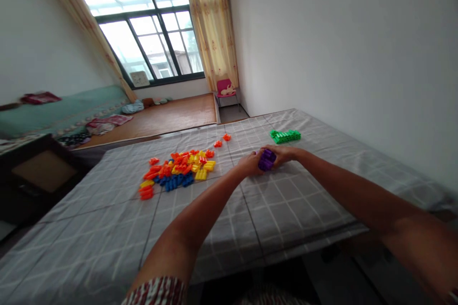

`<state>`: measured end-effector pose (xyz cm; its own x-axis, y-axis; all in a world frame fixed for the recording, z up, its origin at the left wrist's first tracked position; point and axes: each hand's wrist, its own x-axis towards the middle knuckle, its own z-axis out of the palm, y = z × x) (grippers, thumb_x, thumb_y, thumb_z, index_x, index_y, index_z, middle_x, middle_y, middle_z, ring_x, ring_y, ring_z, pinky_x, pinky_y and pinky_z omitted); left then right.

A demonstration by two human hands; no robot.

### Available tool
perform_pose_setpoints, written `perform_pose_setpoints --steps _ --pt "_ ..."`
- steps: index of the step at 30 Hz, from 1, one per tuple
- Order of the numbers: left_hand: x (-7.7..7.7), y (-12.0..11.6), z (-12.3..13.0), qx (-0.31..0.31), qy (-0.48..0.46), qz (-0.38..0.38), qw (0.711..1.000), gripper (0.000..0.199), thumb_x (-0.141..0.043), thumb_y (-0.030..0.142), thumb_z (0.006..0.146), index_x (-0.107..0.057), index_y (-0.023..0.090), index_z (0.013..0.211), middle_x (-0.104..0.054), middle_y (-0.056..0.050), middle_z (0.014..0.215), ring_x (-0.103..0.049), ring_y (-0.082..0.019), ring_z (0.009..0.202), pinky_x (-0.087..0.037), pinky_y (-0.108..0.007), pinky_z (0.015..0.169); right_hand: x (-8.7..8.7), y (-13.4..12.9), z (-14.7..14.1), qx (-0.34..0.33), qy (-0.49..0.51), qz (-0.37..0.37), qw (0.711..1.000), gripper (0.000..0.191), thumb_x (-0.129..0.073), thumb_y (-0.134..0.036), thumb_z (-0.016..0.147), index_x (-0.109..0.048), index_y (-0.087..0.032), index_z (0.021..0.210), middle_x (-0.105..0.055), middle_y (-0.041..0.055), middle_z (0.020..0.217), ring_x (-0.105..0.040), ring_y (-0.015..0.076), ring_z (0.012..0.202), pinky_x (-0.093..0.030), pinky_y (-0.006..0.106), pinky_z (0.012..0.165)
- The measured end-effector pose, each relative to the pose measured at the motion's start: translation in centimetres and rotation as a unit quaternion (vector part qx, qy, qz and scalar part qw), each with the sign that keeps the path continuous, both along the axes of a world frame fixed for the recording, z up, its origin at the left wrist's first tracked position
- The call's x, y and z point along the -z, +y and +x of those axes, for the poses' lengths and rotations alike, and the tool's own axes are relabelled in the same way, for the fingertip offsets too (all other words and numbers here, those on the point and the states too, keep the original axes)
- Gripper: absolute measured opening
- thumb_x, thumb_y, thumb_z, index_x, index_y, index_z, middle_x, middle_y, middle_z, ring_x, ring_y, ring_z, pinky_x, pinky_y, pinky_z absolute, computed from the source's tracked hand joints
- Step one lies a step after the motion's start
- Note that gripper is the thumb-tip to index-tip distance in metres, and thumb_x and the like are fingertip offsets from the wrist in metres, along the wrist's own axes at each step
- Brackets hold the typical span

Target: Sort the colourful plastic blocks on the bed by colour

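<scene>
Both of my hands meet around a cluster of purple plastic building blocks on the right half of the table. My left hand grips it from the left, and my right hand closes on its right side. Fingers and palms cover part of the purple blocks, so their full shape is hidden. Just beyond my right hand lies a row of green blocks packed side by side. To the left of my left hand spreads a loose pile of orange, yellow and blue blocks.
A grey checked cloth covers the table. Two small orange blocks lie apart, behind the pile. A white wall runs along the right. Past the table stand a pink chair and a low wooden platform below the window.
</scene>
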<state>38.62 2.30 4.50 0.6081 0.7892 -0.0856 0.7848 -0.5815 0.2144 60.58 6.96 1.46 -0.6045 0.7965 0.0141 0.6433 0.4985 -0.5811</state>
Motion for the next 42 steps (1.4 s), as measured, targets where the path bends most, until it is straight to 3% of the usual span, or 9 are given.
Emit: perform_pose_setpoints --steps 5,9,14,19,23,27,31,37,42 --pt "-0.6 -1.1 -9.5 -0.052 0.018 0.053 0.997 0.085 -0.064 0.048 0.073 -0.027 0.026 0.146 -0.055 -0.013 0.128 -0.06 -0.031 0.11 -0.05 -0.038 0.085 -0.1 1.4 -10.6 0.002 0.033 -0.042 0.999 0.102 -0.086 -0.029 0.044 -0.046 -0.022 0.138 -0.062 0.0084 0.12 -0.06 0.0261 0.103 -0.05 0.034 0.088" --pt "-0.8 -1.1 -16.6 -0.121 0.021 0.097 0.988 0.07 -0.059 0.047 0.079 -0.036 0.025 0.141 -0.057 -0.012 0.125 -0.06 -0.031 0.108 -0.05 -0.039 0.086 -1.0 2.3 -19.2 0.012 0.085 -0.13 0.988 0.101 -0.085 -0.024 0.049 -0.043 -0.026 0.14 -0.061 0.0087 0.121 -0.063 0.0232 0.091 -0.056 0.032 0.073" --pt "-1.4 -1.5 -24.7 -0.206 -0.024 0.138 0.968 0.067 -0.062 0.038 0.08 -0.037 0.026 0.141 -0.054 -0.011 0.131 -0.057 -0.028 0.114 -0.048 -0.037 0.091 -2.8 2.4 -28.2 0.017 0.176 -0.21 0.962 0.083 -0.081 -0.02 0.06 -0.047 -0.025 0.136 -0.059 0.0103 0.122 -0.064 0.0214 0.086 -0.058 0.035 0.069" --pt "-1.8 -2.3 -31.1 -0.306 -0.077 0.183 0.931 0.07 -0.066 0.03 0.077 -0.039 0.02 0.141 -0.047 -0.014 0.138 -0.048 -0.027 0.126 -0.041 -0.037 0.102 -5.1 1.9 -34.4 -0.047 0.291 -0.261 0.919 0.07 -0.078 -0.023 0.068 -0.051 -0.026 0.132 -0.05 0.0115 0.136 -0.061 0.0237 0.106 -0.057 0.04 0.084" --pt "-2.0 -2.8 -34.3 -0.36 -0.076 0.177 0.913 0.066 -0.07 0.036 0.073 -0.05 0.018 0.133 -0.047 -0.015 0.139 -0.043 -0.03 0.13 -0.037 -0.042 0.107 -6.8 1.5 -35.4 -0.084 0.341 -0.244 0.904 0.065 -0.074 -0.026 0.073 -0.05 -0.026 0.133 -0.042 0.0116 0.144 -0.051 0.0255 0.122 -0.054 0.044 0.091" --pt "-3.1 -2.8 -34.6 -0.363 -0.08 0.231 0.899 0.05 -0.065 0.032 0.077 -0.057 0.018 0.124 -0.051 -0.014 0.134 -0.044 -0.03 0.129 -0.036 -0.046 0.108 -7.6 2.4 -30.8 -0.071 0.368 -0.16 0.913 0.056 -0.07 -0.03 0.075 -0.054 -0.024 0.129 -0.047 0.011 0.141 -0.052 0.0249 0.119 -0.052 0.047 0.093" --pt "-4.2 -1.3 -30.8 -0.298 -0.104 0.281 0.906 0.043 -0.057 0.028 0.083 -0.058 0.016 0.124 -0.053 -0.014 0.133 -0.045 -0.028 0.128 -0.035 -0.046 0.11 -7.2 4.8 -20.8 0.047 0.345 -0.071 0.935 0.055 -0.07 -0.029 0.073 -0.056 -0.02 0.125 -0.053 0.0136 0.135 -0.056 0.0264 0.114 -0.051 0.049 0.092" --pt "-3.5 3.6 -18.8 -0.145 -0.147 0.227 0.952 0.046 -0.057 0.032 0.084 -0.054 0.018 0.128 -0.051 -0.012 0.137 -0.045 -0.027 0.129 -0.038 -0.045 0.108 -5.7 7.3 -0.9 0.253 0.277 0.023 0.927 0.073 -0.076 -0.029 0.065 -0.051 -0.012 0.131 -0.053 0.0201 0.134 -0.056 0.0287 0.116 -0.05 0.044 0.095" --pt "-1.3 6.7 -7.5 -0.047 -0.147 0.133 0.979 0.059 -0.062 0.039 0.082 -0.048 0.017 0.134 -0.046 -0.015 0.142 -0.041 -0.027 0.133 -0.036 -0.043 0.11 -3.8 7.7 11.3 0.35 0.101 -0.019 0.931 0.099 -0.083 -0.034 0.056 -0.04 -0.013 0.143 -0.043 0.0231 0.144 -0.048 0.0352 0.125 -0.049 0.043 0.095"
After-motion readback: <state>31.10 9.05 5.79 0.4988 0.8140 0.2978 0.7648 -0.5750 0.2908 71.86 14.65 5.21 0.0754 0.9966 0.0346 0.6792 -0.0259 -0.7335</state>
